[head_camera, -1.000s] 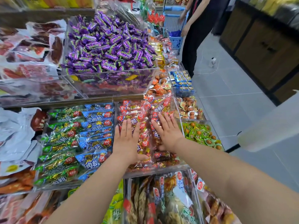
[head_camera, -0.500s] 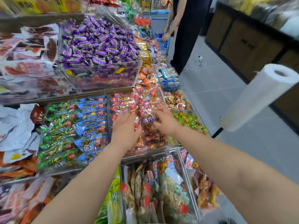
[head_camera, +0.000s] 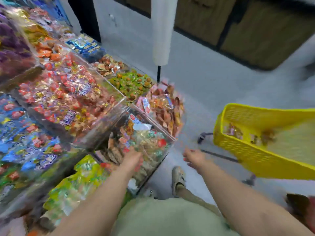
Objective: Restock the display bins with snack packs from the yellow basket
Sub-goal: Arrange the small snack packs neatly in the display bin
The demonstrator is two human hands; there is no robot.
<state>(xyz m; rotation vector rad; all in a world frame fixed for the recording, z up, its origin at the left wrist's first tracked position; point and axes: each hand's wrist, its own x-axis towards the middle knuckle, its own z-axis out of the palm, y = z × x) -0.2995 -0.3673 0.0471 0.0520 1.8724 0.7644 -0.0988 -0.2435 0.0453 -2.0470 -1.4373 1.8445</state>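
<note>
**Both hands out, between bins and basket**

Frame heavily motion-blurred; fine detail unreliable.

Left hand: extended, at the near front corner of a clear bin holding mixed snack packs. Whether it touches the bin wall cannot be told. Fingers smeared; I cannot tell if they are relaxed, curled or holding anything.

Right hand: extended over the floor, apart from the left hand. Grip also unreadable in the blur; no pack made out in it.

Yellow basket: to the right of the right hand, near but not touching it, tilted. A few snack packs lie inside, against the wall nearest the hand.

Beyond the left hand: a heap of red packs. Beyond the right hand: a white roll on a dark post. Below the right hand: a shoe.
</note>
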